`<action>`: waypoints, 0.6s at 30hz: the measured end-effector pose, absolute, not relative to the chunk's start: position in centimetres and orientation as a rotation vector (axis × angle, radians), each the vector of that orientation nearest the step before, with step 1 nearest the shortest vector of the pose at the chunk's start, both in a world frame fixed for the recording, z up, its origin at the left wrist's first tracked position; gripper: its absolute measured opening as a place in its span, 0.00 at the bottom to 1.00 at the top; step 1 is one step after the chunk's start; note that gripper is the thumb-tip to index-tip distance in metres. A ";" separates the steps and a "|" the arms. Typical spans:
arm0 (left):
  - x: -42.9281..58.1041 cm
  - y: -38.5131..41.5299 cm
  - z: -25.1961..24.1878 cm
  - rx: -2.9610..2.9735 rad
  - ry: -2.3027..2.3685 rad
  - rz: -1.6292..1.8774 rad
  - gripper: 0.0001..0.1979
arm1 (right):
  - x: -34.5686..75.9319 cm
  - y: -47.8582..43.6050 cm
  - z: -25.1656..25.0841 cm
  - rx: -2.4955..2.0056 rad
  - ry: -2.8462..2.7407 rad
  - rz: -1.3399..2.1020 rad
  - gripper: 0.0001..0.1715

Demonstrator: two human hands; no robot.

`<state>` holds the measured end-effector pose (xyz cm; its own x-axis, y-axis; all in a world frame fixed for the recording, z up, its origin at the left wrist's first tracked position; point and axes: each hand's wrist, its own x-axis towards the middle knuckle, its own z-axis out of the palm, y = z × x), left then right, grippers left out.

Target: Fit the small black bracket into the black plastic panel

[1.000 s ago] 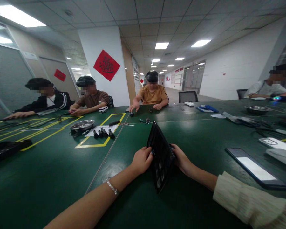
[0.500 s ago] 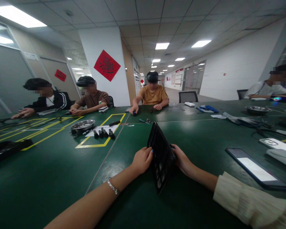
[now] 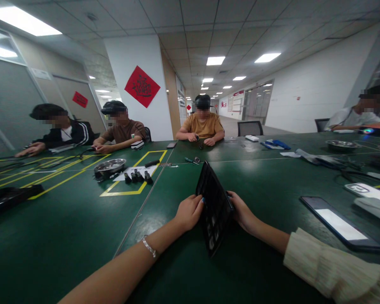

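Note:
A thin black flat panel (image 3: 213, 211) stands tilted on edge above the green table, its face turned to the left. Faint rows of rectangular shapes show on that face; I cannot make out whether they are recesses or a display. My left hand (image 3: 191, 211) pinches its left edge, thumb on the face. Gripping the opposite edge is my right hand (image 3: 240, 211), its fingers partly hidden behind the panel. To the right of my right hand lies a phone (image 3: 338, 223) with a lit white area on its screen.
Several black cylindrical parts (image 3: 138, 177) stand on paper beside a metal bowl (image 3: 110, 166). Farther off lie a small screwdriver (image 3: 188, 160) and blue-and-white gloves (image 3: 275, 145). A black tray (image 3: 14, 198) is at far left. Across the table sits a person in a yellow shirt (image 3: 202, 126); others sit at both sides.
The person across the table has drawn one hand in from the left toward the other hand. My hands and the black flat panel have not visibly moved.

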<state>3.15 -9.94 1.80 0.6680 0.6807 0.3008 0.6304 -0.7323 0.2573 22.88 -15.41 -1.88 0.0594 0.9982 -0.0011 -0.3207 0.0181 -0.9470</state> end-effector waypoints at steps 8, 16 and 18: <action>3.3 -10.0 2.0 2.757 1.078 0.576 0.21 | 22.9 -15.4 -1.9 -0.993 -0.925 1.288 0.20; 3.3 -10.1 2.0 2.751 1.078 0.583 0.20 | 22.9 -15.3 -2.1 -0.982 -0.920 1.292 0.21; 3.3 -10.1 2.1 2.741 1.078 0.581 0.21 | 22.9 -15.3 -2.0 -0.985 -0.915 1.294 0.21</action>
<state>3.25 -10.14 2.12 0.6689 0.6794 0.3018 0.6256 -0.7337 0.2651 22.93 -15.33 -1.99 0.0689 0.9976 -0.0031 -0.3289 0.0197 -0.9442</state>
